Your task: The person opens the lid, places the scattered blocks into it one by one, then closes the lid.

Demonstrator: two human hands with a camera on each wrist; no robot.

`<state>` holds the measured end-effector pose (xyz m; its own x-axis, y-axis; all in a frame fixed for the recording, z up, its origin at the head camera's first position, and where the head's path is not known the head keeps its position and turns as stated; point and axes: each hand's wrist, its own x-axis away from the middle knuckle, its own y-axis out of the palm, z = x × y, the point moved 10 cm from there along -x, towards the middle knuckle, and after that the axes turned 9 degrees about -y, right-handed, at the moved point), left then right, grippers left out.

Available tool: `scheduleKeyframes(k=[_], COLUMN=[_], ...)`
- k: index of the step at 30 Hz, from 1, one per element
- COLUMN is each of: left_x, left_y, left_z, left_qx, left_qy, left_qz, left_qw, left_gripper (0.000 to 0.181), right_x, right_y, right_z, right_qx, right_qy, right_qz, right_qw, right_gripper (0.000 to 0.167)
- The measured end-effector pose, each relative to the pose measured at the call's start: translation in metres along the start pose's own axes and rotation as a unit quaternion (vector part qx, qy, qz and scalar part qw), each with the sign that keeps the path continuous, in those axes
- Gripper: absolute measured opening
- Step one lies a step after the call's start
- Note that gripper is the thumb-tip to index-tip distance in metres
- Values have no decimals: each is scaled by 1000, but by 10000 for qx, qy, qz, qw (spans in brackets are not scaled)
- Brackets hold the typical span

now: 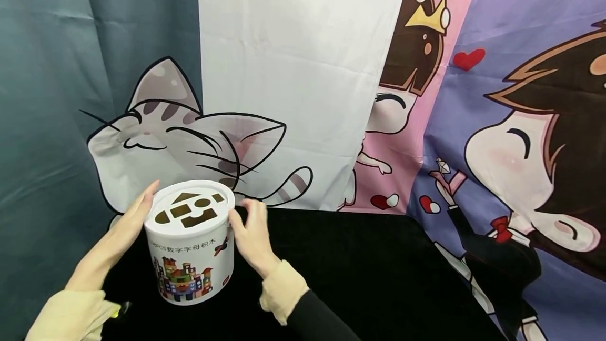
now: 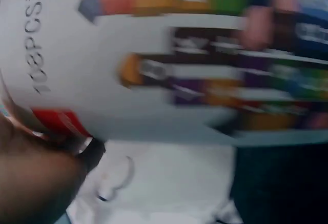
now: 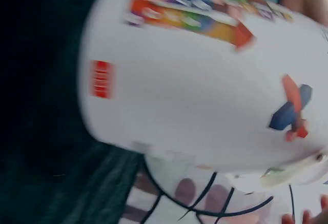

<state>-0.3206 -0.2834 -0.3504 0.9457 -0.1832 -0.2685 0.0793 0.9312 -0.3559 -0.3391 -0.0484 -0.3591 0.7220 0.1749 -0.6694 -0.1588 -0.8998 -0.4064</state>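
Observation:
A white bucket (image 1: 191,257) stands upright on the dark surface, printed with colourful building blocks and lettering. Its white lid (image 1: 165,198) has several shaped holes. My left hand (image 1: 118,236) lies along the bucket's left side with its fingers extended. On the other side, my right hand (image 1: 253,233) has its thumb at the wall just below the lid, the fingers loosely bent near the rim. In the right wrist view a pale handle (image 3: 294,171) hangs by the bucket, and fingertips (image 3: 307,218) show at the lower right. The left wrist view is blurred.
Black cloth (image 1: 360,272) covers the surface and reaches right of the bucket. Behind it hangs a backdrop with a cartoon cat (image 1: 156,136) and cartoon children. A small dark object with a yellow part (image 1: 120,310) sits by the left sleeve.

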Motion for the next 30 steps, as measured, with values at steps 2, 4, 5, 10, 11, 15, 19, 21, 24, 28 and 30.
scheduleKeyframes(k=[2, 4, 5, 10, 11, 15, 19, 21, 24, 28, 30], left_x=[14, 26, 31, 42, 41, 29, 14, 6, -5, -15, -19], left_y=[3, 7, 10, 24, 27, 40, 54, 66, 88, 124, 141], left_z=[-15, -31, -40, -75, -78, -73, -54, -44, -28, -16, -13], left_qx=[609, 887, 933, 579, 536, 617, 333, 213, 205, 514, 672], left_qy=[135, 221, 212, -128, -180, -205, -241, -193, 10, 254, 286], left_qz=[-263, -465, -540, -428, -390, -211, -20, 52, 147, 162, 140], left_qw=[9977, 9947, 9939, 9973, 9976, 9977, 9992, 9996, 9997, 9982, 9972], left_gripper=[57, 61, 65, 80, 80, 84, 93, 98, 102, 102, 101], right_x=[13, 22, 26, 42, 43, 42, 35, 30, 25, 23, 23], right_y=[-4, 4, 13, 49, 51, 44, 22, 7, -20, -56, -72], right_z=[11, 21, 25, 29, 29, 36, 44, 50, 59, 71, 77], right_qx=[-382, -758, -945, -1824, -1985, -2329, -2496, -2601, -2553, -2331, -2268], right_qy=[84, 354, 472, 667, 688, 741, 492, 297, 119, 89, 119], right_qz=[41, -434, -830, -2049, -2047, -1800, -1690, -1675, -1696, -1872, -1970], right_qw=[9992, 9956, 9909, 9593, 9560, 9528, 9522, 9505, 9518, 9542, 9537], right_gripper=[34, 38, 43, 73, 75, 74, 71, 71, 70, 74, 78])
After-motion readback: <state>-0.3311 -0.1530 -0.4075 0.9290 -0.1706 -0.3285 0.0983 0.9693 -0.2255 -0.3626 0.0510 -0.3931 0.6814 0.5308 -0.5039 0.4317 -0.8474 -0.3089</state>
